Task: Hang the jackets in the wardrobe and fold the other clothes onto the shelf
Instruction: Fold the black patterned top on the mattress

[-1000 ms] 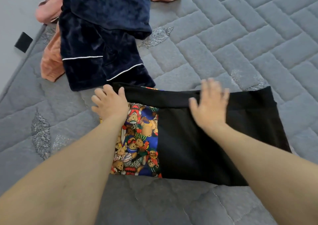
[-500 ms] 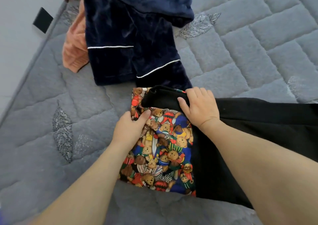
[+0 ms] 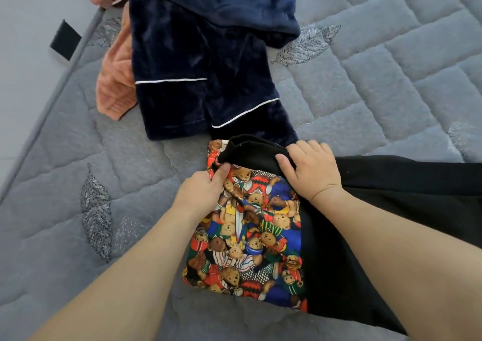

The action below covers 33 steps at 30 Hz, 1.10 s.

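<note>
A black garment (image 3: 391, 210) with a bright teddy-bear print panel (image 3: 250, 236) lies flat on the grey quilted mattress (image 3: 365, 84). My left hand (image 3: 203, 189) pinches the printed panel's upper left corner, thumb on the cloth just under the black band. My right hand (image 3: 310, 171) grips the black band (image 3: 250, 150) at the garment's top edge, fingers curled over it. Just beyond lie navy velvet trousers (image 3: 195, 79) with white piping, their hems touching the black garment.
An orange-pink garment (image 3: 114, 84) lies under the navy clothes at the upper left, near the mattress edge (image 3: 52, 97). A black tab (image 3: 65, 39) sits on the grey floor beyond that edge. Bare quilted surface spreads to the right and the lower left.
Both hands have moved left to the garment's upper left corner. The left now pinches the printed corner and the right has curled over the black band. The view has shifted left.
</note>
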Tool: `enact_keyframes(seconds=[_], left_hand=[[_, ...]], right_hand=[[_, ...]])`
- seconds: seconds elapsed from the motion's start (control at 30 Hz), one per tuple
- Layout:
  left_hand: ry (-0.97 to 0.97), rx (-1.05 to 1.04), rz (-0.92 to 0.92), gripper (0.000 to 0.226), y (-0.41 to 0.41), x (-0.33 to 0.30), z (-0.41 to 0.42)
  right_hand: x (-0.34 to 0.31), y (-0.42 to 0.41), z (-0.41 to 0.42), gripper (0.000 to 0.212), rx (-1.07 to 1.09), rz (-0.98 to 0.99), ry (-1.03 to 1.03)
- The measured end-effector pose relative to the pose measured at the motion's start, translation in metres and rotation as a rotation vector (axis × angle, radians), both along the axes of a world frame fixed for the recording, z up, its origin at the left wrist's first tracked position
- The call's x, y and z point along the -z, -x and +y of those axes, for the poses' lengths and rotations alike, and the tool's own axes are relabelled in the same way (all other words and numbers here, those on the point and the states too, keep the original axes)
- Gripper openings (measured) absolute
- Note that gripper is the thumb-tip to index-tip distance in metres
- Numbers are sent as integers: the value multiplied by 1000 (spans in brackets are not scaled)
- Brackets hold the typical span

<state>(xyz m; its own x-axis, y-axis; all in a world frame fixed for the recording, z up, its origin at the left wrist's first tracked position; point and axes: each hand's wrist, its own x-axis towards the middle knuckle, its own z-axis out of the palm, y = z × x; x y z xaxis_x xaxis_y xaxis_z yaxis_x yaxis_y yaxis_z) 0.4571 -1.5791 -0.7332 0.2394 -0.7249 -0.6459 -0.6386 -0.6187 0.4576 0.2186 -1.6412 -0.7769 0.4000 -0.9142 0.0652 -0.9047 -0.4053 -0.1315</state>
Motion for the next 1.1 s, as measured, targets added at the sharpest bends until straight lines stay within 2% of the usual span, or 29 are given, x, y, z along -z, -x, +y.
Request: enact_keyframes(seconds=[0.07, 0.13, 0.17, 0.23, 0.27, 0.33, 0.4, 0.47, 0.53, 0.67, 0.77, 0.87, 0.93, 1.1], left_hand=[[-29, -84, 98, 73, -1, -5, 5], [-69, -147, 273, 63, 0, -15, 15], [-86, -174, 359, 65, 3, -20, 23], [-108, -274, 491, 74, 11, -28, 41], [-115, -327, 548, 69, 15, -33, 53], [-146, -415, 656, 51, 17, -50, 79], [-210, -444, 737, 45, 8, -77, 105], [-215, -423, 768, 48, -13, -113, 126], [-139, -401, 731, 46, -49, -161, 137], [33, -363, 577, 40, -120, -293, 143], [106, -310, 551, 39, -136, -389, 146], [101, -214, 569, 45, -106, -456, 149], [93, -153, 598, 42, -68, -479, 153], [-8, -16, 668, 26, 58, -468, 167]], right_hand=[[-6, 0, -1, 48, 3, -21, -53], [-16, 1, -2, 52, 11, -45, -132], [-23, 0, -4, 57, 23, -65, -190], [-43, -5, -6, 69, 45, -145, -385], [-55, -13, -5, 71, 44, -193, -513], [-82, -38, 4, 63, -8, -240, -692], [-110, -71, 17, 47, -88, -219, -760], [-143, -103, 31, 43, -112, -226, -795], [-185, -137, 43, 45, -102, -321, -807], [-294, -209, 58, 35, -94, -684, -781], [-372, -235, 67, 40, -103, -932, -760], [-428, -215, 79, 39, -29, -1196, -695], [-450, -182, 86, 38, 59, -1326, -681], [-440, -50, 115, 38, 251, -1469, -687]])
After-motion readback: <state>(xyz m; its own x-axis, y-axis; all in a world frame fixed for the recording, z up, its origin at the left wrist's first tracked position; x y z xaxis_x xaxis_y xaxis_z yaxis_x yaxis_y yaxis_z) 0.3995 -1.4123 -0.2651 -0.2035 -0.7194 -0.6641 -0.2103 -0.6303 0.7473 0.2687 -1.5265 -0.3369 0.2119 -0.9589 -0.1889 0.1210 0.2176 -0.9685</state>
